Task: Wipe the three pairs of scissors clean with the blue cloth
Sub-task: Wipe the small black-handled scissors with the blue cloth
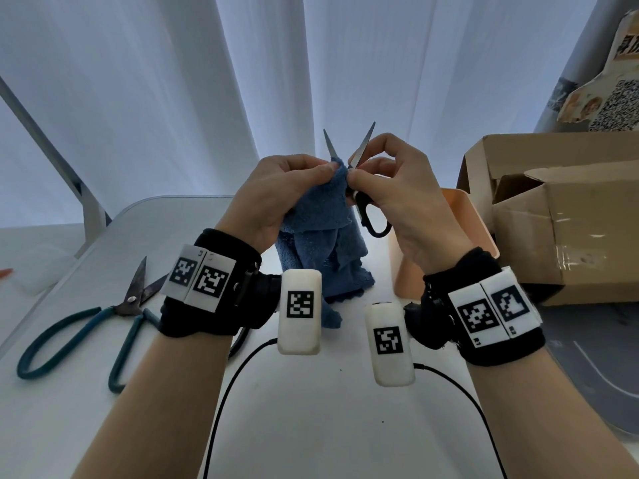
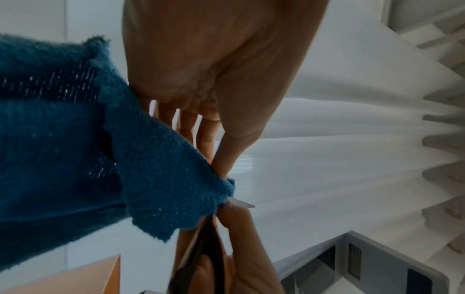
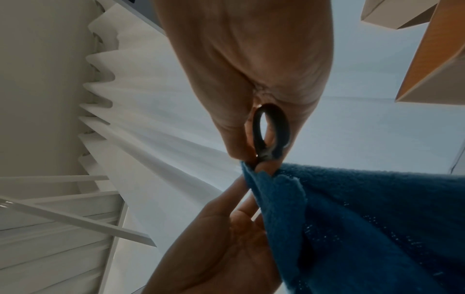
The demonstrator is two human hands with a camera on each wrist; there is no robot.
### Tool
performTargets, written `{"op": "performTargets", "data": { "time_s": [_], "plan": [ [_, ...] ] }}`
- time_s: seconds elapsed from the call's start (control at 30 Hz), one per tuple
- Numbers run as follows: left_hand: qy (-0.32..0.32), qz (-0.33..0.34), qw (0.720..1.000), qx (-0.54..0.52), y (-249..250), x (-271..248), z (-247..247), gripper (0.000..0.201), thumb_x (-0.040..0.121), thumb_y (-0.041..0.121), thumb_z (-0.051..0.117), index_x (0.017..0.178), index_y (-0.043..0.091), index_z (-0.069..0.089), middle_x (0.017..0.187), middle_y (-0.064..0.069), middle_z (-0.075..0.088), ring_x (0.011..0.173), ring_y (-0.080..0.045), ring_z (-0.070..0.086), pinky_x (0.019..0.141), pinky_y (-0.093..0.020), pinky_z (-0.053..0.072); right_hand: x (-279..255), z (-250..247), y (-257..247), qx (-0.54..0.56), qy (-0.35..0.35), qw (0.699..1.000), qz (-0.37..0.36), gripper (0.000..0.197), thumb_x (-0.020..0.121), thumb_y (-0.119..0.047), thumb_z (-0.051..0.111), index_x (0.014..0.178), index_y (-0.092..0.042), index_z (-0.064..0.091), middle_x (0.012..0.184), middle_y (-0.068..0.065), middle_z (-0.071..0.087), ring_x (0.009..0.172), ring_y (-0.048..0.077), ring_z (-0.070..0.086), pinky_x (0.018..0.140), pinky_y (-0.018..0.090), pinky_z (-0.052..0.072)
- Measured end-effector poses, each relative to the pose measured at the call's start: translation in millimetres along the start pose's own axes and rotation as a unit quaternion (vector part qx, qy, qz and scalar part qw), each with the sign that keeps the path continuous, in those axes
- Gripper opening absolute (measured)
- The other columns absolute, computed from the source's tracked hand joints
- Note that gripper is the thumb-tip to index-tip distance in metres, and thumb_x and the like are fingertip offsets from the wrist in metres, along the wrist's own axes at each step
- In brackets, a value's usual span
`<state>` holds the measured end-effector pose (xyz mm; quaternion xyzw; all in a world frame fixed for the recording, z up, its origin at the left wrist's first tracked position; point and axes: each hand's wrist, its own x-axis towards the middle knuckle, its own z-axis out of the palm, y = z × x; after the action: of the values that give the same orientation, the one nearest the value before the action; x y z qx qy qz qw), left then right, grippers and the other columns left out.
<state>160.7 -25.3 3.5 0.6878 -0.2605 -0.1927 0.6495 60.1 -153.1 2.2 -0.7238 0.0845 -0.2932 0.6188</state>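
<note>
My right hand (image 1: pixel 387 181) holds black-handled scissors (image 1: pixel 370 216) upright above the table, blades spread apart with tips pointing up. My left hand (image 1: pixel 287 188) pinches the blue cloth (image 1: pixel 321 236) around the left blade near the pivot; the rest of the cloth hangs down to the table. In the left wrist view the cloth (image 2: pixel 156 179) covers the blade, with only a bright tip showing. In the right wrist view a black handle loop (image 3: pixel 270 135) sits between my right fingers. Green-handled scissors (image 1: pixel 103 316) lie open on the table at the left. A third pair is not visible.
A peach-coloured bin (image 1: pixel 449 243) stands right of my hands, with an open cardboard box (image 1: pixel 553 216) behind it. The white table (image 1: pixel 311 409) carries two black cables. White curtains hang behind, and a metal frame leg (image 1: pixel 62 167) slants at the far left.
</note>
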Motion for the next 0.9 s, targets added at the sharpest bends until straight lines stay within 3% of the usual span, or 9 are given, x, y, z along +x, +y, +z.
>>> {"op": "performTargets", "data": {
  "time_s": [0.13,0.37,0.6,0.77,0.9],
  "plan": [
    [-0.002,0.002,1.0,0.013,-1.1,1.0,-0.7,0.013,0.092,0.025,0.068,0.094,0.016,0.077,0.096,-0.003,0.076,0.089,-0.011,0.069,0.074,-0.023,0.054,-0.4,-0.4,0.4,0.011,-0.008,1.0,0.002,0.013,0.088,0.003,0.068,0.095,-0.002,0.058,0.066,0.004,0.064,0.061,0.021,0.066,0.069,0.033,0.061],
    [-0.001,0.033,0.999,0.005,3.2,-1.9,3.2,0.014,0.095,0.01,0.062,0.088,0.013,0.075,0.076,0.002,0.075,0.069,-0.003,0.069,0.061,-0.014,0.051,-1.3,0.7,0.9,0.017,-0.015,1.0,0.007,0.013,0.088,0.004,0.064,0.092,-0.007,0.058,0.065,0.007,0.064,0.061,0.023,0.066,0.066,0.033,0.059],
    [-0.024,0.013,0.999,0.018,0.6,-0.7,-0.5,0.018,0.096,0.013,0.06,0.093,0.02,0.076,0.091,0.004,0.077,0.084,-0.002,0.069,0.074,-0.017,0.054,0.9,-1.6,4.6,-0.004,0.0,1.0,0.002,0.013,0.089,0.004,0.065,0.1,0.004,0.058,0.066,0.008,0.063,0.057,0.016,0.065,0.063,0.026,0.057],
    [-0.042,0.0,0.999,-0.025,-1.6,0.3,-5.0,0.015,0.091,0.012,0.067,0.103,0.01,0.075,0.105,-0.007,0.076,0.093,-0.011,0.07,0.085,-0.029,0.057,1.6,-2.2,4.0,-0.008,-0.009,1.0,0.002,0.016,0.09,-0.001,0.069,0.103,0.002,0.06,0.069,0.007,0.065,0.062,0.017,0.067,0.065,0.026,0.058],
    [-0.058,-0.016,0.995,-0.08,-2.9,0.5,-5.9,0.032,0.08,0.018,0.07,0.109,0.004,0.072,0.107,-0.011,0.074,0.095,-0.015,0.068,0.09,-0.032,0.057,1.7,-2.7,2.1,-0.014,-0.013,1.0,0.001,0.015,0.091,-0.004,0.07,0.104,-0.001,0.063,0.077,0.014,0.067,0.067,0.017,0.068,0.068,0.025,0.06]
  ]
}}
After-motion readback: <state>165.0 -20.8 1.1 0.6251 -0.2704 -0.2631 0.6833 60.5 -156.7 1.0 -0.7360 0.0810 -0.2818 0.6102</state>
